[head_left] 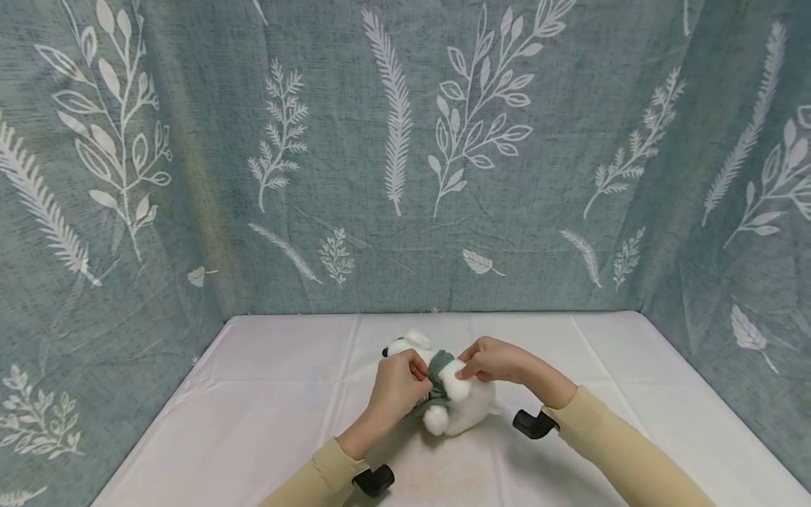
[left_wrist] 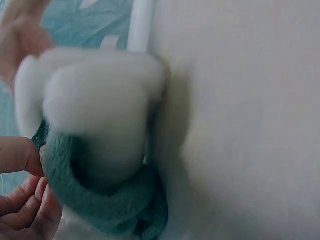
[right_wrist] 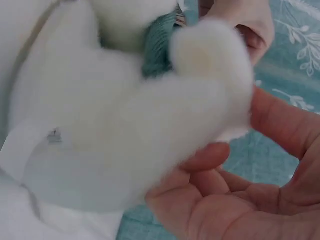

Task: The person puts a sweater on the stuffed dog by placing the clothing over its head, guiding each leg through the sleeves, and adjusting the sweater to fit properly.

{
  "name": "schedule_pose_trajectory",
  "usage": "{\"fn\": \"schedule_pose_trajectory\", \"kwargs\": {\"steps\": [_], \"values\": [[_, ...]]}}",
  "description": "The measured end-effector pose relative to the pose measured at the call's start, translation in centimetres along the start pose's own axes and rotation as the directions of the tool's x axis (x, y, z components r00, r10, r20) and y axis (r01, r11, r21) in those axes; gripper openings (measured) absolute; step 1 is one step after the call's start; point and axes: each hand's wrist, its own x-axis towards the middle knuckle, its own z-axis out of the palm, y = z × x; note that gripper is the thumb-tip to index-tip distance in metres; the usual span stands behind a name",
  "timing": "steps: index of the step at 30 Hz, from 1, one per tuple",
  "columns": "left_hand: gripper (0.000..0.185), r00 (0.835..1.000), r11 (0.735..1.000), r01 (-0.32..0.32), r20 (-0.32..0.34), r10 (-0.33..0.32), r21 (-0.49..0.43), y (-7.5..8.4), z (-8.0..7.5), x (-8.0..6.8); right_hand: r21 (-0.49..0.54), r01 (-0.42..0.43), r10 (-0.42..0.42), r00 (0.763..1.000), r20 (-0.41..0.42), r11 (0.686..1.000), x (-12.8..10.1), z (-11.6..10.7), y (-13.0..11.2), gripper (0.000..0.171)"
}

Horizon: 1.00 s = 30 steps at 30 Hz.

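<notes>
A white plush bear (head_left: 472, 408) with a dark nose lies on the table, its head pointing left and away. Around its neck is a knitted green scarf (head_left: 438, 367), which also shows in the left wrist view as a thick green loop (left_wrist: 100, 205). My left hand (head_left: 398, 386) pinches the scarf near the neck between thumb and fingers. With its thumb on one side and fingers on the other, my right hand (head_left: 497, 360) holds the bear by a limb on its far side. A white fabric tag (right_wrist: 22, 155) hangs from the plush in the right wrist view.
Under the bear is a table with a creased white cloth (head_left: 266, 408). Behind and at both sides hangs a blue-green curtain (head_left: 355, 267) with white leaf prints. Each wrist wears a black camera mount (head_left: 535, 424).
</notes>
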Motion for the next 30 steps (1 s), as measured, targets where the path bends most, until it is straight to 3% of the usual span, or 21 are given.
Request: {"fn": "schedule_pose_trajectory", "kwargs": {"steps": [13,17,20,25,30], "values": [[0.009,0.993,0.975,0.076,0.103,-0.056,-0.207,-1.0,-1.4,-0.1,-0.016,0.092,-0.092,0.996,-0.012,0.996,-2.5,-0.4,-0.8,0.037],[0.008,0.995,0.974,0.082,0.065,-0.07,-0.212,-1.1,-1.7,0.2,0.028,0.099,-0.099,0.995,-0.015,0.995,-3.3,-0.3,-0.8,0.033],[0.007,0.998,0.979,0.053,0.043,-0.045,-0.198,-0.8,-1.7,0.4,0.018,0.1,-0.099,0.995,-0.031,0.995,-3.6,0.2,-0.7,0.029],[0.006,0.998,0.978,0.025,0.069,-0.011,-0.207,-0.2,-1.5,0.6,-0.01,0.084,-0.084,0.996,-0.031,0.996,-3.3,1.5,-0.2,0.022],[0.009,0.994,0.968,0.058,0.108,-0.032,-0.246,-0.1,-1.3,0.8,-0.021,0.054,-0.055,0.995,-0.084,0.998,-2.9,2.7,0.1,0.027]]}}
